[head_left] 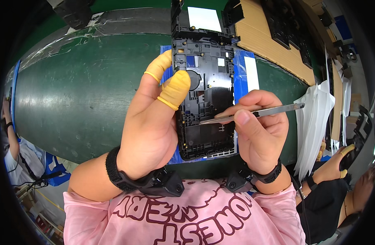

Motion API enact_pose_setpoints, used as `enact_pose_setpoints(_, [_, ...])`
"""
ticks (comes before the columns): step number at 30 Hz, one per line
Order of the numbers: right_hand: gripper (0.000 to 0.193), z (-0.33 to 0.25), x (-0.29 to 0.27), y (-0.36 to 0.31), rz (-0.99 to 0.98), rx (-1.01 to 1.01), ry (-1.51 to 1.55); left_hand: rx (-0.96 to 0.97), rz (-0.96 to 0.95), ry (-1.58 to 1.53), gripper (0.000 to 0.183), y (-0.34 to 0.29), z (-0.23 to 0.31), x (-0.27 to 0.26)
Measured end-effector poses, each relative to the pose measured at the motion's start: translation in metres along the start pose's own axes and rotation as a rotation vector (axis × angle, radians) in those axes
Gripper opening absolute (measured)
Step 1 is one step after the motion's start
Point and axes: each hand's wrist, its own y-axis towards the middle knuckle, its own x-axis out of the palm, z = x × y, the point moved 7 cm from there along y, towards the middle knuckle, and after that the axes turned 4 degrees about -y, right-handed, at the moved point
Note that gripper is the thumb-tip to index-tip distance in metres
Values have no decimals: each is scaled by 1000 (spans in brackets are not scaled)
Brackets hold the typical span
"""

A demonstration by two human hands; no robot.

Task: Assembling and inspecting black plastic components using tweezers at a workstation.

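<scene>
My left hand (150, 118), with yellow finger cots on two fingers, grips the left edge of a black plastic housing (212, 98). The housing's inner side faces up, showing ribs, small brass-coloured inserts and a round recess. In my right hand (261, 130) is a pair of metal tweezers (277, 110), pinched between thumb and fingers. Their pointed tip lies over the lower part of the housing; whether it touches the plastic or holds anything is too small to tell. Under the housing lies a blue sheet or mat (240, 77), partly covered.
A green work table (73, 94) spreads to the left. At the upper right is cardboard (273, 49) bearing black plastic parts (291, 34). White sheets (314, 122) hang at the right edge. One co-worker's hand (330, 167) holds a black part nearby; another person's arm (11, 134) shows far left.
</scene>
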Motion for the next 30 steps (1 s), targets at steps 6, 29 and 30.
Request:
enact_pose_setpoints(6, [18, 1, 0, 0, 9, -4, -12, 0, 6, 6, 40, 0, 0, -1])
enact_pose_setpoints(29, [16, 14, -51, 26, 222, -9, -147, 331, -14, 185, 74, 12, 52, -9])
enact_pose_setpoints(30, [15, 16, -50, 28, 222, 12, -146, 284, -18, 246, 64, 11, 53, -16])
